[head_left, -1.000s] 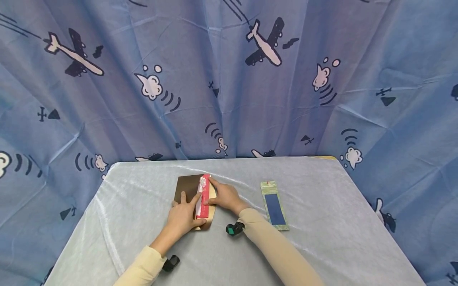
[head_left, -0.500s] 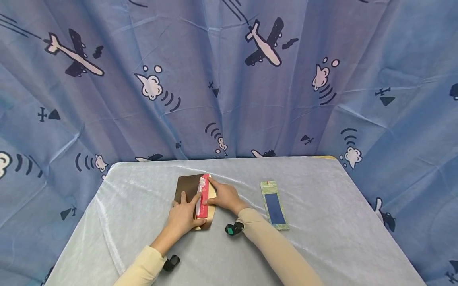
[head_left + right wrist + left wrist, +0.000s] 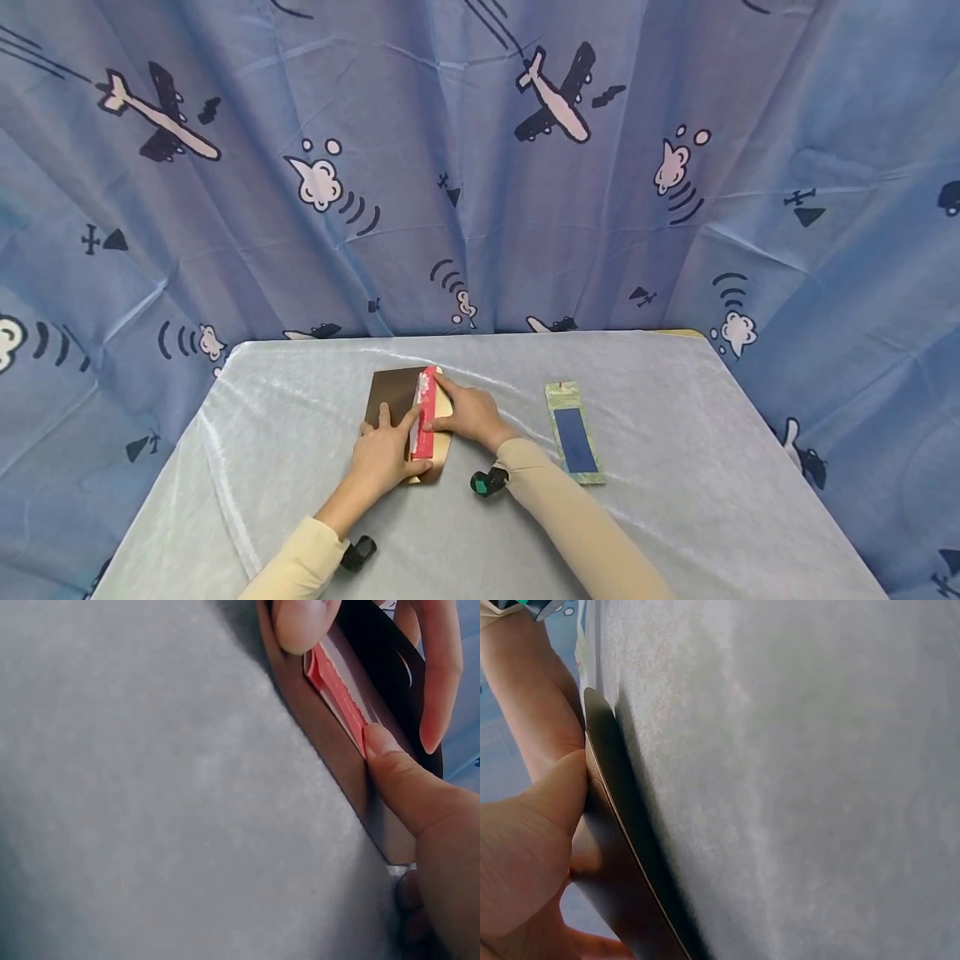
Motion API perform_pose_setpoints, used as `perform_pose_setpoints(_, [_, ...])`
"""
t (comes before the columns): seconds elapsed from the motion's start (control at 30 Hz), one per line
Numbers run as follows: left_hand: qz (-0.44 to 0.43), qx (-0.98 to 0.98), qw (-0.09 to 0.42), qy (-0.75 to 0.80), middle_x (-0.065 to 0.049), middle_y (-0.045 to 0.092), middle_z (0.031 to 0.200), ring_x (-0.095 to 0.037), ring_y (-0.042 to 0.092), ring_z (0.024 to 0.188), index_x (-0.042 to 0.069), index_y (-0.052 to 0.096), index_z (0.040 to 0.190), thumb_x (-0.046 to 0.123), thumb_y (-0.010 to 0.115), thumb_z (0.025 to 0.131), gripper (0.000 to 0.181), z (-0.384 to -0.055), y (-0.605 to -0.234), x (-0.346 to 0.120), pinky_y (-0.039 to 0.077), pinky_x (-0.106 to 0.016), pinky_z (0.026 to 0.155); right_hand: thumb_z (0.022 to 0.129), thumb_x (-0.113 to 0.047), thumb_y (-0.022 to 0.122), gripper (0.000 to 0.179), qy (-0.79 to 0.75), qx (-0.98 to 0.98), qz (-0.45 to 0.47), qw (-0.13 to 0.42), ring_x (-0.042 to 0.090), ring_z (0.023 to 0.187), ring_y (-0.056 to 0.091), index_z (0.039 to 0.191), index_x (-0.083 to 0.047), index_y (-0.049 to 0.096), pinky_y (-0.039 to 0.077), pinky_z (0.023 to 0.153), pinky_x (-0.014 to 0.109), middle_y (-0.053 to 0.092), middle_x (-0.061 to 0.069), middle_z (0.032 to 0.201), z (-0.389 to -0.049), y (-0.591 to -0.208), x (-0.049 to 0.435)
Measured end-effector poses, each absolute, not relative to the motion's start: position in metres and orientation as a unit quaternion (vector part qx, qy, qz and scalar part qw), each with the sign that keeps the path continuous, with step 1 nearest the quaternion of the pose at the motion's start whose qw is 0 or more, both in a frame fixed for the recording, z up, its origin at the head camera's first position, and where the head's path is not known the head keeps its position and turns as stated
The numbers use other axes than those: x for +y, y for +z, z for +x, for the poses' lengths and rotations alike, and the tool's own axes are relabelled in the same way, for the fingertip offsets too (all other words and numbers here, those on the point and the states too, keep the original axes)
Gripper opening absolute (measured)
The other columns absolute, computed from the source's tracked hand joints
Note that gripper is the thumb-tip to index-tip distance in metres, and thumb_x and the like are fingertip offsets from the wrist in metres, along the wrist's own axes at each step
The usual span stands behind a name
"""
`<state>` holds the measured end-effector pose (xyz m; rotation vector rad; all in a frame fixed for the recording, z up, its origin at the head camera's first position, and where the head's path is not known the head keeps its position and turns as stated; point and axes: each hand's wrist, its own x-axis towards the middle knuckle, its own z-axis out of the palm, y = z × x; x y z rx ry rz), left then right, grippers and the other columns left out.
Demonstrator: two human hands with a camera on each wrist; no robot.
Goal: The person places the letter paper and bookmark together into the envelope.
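Note:
A dark bronze-brown flat folder or sleeve (image 3: 392,386) lies on the table, its paler gold side showing at the right. Along it runs a narrow red-and-white paper packet (image 3: 425,421); the right wrist view shows its red serrated edge (image 3: 341,697). My left hand (image 3: 381,457) rests on the brown piece with fingers spread, the index finger against the packet and the thumb by its near end. From the right, my right hand (image 3: 471,414) holds the packet's edge, thumb at its middle and index finger at its far end. Its other fingers are mostly hidden.
To the right lies a long green-patterned piece with a dark blue panel (image 3: 576,437). A pale grey velvety cloth covers the table (image 3: 697,500). Behind the far edge hangs a blue curtain (image 3: 480,167) with airplane prints. Black wrist cameras (image 3: 489,482) hang near the table.
The packet's red right side shifts slightly left and looks narrower, with my right fingers moving along. My left hand stays in place. The head view tilts a little.

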<state>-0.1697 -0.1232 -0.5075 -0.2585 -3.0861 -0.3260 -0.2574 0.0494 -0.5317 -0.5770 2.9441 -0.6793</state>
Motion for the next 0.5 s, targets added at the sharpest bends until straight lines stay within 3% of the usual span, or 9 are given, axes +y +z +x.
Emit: perform_pose_setpoints(0.5, [-0.083, -0.991, 0.009, -0.108, -0.040, 0.043, 0.143, -0.068, 0.055, 0.106, 0.020, 0.047, 0.148, 0.056, 0.084, 0.068, 0.095, -0.1701, -0.5066, -0.1224, 0.056, -0.058, 0.072, 0.071, -0.064, 0.078, 0.100, -0.213, 0.957, -0.193, 0.025, 0.020, 0.078, 0.063, 0.154, -0.026, 0.037, 0.042, 0.066, 0.031, 0.075, 0.009, 0.104, -0.2554, -0.5302, 0.0497])
